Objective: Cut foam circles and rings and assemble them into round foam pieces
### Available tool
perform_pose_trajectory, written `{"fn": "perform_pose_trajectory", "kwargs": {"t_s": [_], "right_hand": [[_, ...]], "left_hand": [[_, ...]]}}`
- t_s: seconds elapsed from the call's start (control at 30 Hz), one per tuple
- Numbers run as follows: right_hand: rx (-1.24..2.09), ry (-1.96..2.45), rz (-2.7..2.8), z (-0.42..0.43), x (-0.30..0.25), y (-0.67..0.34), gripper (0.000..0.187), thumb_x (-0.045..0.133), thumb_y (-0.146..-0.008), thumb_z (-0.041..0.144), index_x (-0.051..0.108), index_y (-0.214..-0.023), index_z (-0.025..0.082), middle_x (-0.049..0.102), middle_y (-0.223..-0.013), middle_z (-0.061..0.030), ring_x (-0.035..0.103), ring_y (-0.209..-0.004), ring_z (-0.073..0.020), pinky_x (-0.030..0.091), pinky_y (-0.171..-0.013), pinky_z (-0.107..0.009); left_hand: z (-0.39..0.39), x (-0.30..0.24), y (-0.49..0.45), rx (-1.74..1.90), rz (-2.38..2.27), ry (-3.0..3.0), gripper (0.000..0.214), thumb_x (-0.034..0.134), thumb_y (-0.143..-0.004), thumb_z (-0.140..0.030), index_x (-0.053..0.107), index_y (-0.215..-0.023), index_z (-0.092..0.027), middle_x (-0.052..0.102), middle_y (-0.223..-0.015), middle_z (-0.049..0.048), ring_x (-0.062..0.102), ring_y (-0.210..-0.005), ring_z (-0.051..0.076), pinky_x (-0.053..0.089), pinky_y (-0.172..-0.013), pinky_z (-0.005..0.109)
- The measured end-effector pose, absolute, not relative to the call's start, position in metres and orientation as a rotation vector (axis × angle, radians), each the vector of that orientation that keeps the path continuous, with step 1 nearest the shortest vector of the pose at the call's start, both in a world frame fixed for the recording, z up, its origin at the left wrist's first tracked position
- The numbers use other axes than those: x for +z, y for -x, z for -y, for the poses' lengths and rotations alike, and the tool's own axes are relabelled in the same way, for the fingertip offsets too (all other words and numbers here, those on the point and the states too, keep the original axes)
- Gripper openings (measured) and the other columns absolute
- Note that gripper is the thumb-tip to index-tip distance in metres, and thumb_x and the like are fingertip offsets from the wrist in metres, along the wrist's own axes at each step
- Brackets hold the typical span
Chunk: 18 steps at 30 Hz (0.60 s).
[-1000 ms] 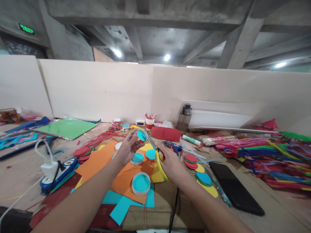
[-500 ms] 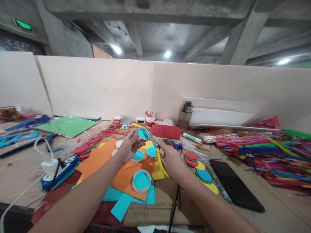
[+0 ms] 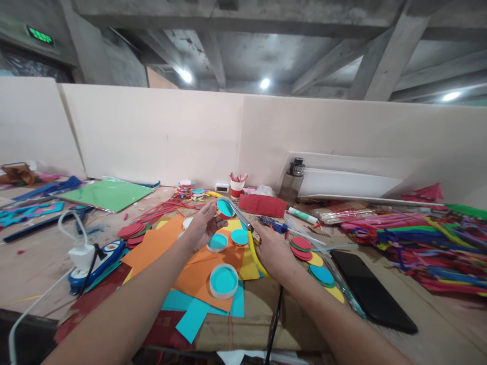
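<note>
My left hand [image 3: 201,228] holds up a small teal paper disc with a red edge [image 3: 224,208], pinched between thumb and fingers. My right hand [image 3: 271,250] grips yellow-handled scissors [image 3: 247,230], whose blades reach up to the disc's right edge. Below the hands lie orange paper sheets [image 3: 198,268], teal discs in white rings [image 3: 223,280] and teal paper offcuts [image 3: 192,319].
Red, green, yellow and teal paper circles [image 3: 304,251] lie right of my right hand. A black phone [image 3: 371,291] sits further right, beside a heap of coloured strips [image 3: 426,243]. A power strip with a white charger [image 3: 89,258] is at the left. A green sheet [image 3: 106,195] lies behind.
The view has shifted slightly. Both hands stay together at the disc, which has turned a little in my left fingers while the scissors remain at its edge.
</note>
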State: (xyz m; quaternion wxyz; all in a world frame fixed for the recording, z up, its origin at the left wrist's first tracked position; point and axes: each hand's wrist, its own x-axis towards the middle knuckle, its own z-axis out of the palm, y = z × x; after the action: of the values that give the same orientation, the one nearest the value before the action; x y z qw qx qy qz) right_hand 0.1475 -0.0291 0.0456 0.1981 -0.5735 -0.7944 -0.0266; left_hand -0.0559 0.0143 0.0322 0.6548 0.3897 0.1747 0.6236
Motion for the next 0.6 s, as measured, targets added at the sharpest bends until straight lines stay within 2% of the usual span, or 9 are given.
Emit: {"fn": "perform_pose_trajectory", "kwargs": {"t_s": [0.23,0.43,0.6], "right_hand": [[-0.06,1.575,2.239,0.0258,0.0428,-0.1507,0.043,0.045,-0.085,0.021,0.054,-0.127,0.024,0.068,-0.107,-0.0064,0.062,-0.095,-0.0216,0.041,-0.079,-0.029],[-0.11,1.587,2.24,0.0237,0.0452,-0.1518,0.052,0.045,-0.084,0.021,0.046,-0.136,0.023,0.06,-0.119,-0.0108,0.06,-0.098,-0.0226,0.042,-0.076,-0.029],[-0.078,1.538,2.262,0.0233,0.0481,-0.1527,0.053,0.046,-0.08,0.016,0.049,-0.132,0.021,0.062,-0.114,-0.0104,0.06,-0.098,-0.0217,0.043,-0.077,-0.027]], "left_hand": [[-0.0153,0.0342,0.0594,1.374,-0.381,-0.89,0.031,0.072,-0.076,-0.037,0.061,-0.097,-0.017,0.069,-0.086,0.0034,0.067,-0.075,0.016,0.054,-0.062,0.025],[-0.0157,0.026,0.0572,1.282,-0.366,-0.932,0.031,0.065,-0.081,-0.04,0.062,-0.101,-0.015,0.07,-0.094,0.0079,0.069,-0.086,0.02,0.054,-0.063,0.024],[-0.0137,0.0291,0.0577,1.269,-0.371,-0.957,0.036,0.066,-0.08,-0.041,0.062,-0.104,-0.015,0.071,-0.094,0.0093,0.069,-0.088,0.022,0.055,-0.062,0.024]]}}
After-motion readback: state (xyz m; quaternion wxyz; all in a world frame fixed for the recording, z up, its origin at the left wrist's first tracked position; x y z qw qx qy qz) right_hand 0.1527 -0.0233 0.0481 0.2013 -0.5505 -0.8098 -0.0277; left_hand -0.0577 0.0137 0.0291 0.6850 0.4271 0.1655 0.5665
